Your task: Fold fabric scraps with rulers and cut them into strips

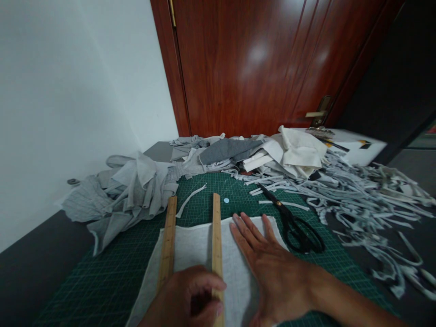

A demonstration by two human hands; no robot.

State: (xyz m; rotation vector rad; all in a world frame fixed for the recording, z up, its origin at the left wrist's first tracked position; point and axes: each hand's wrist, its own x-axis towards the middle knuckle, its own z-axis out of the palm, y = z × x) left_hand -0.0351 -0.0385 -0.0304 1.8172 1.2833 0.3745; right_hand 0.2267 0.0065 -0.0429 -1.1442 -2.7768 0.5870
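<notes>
While the right hand [272, 265] lies flat, fingers spread on the pale cloth [194, 247], gripping nothing, the left hand [184, 293] is half curled over the right ruler [217, 236]; can't tell if it's truly pinching. Cloth's on the near part of the green mat [88, 286]. I'd press evenly and line that ruler up with the left ruler [166, 240].
</notes>
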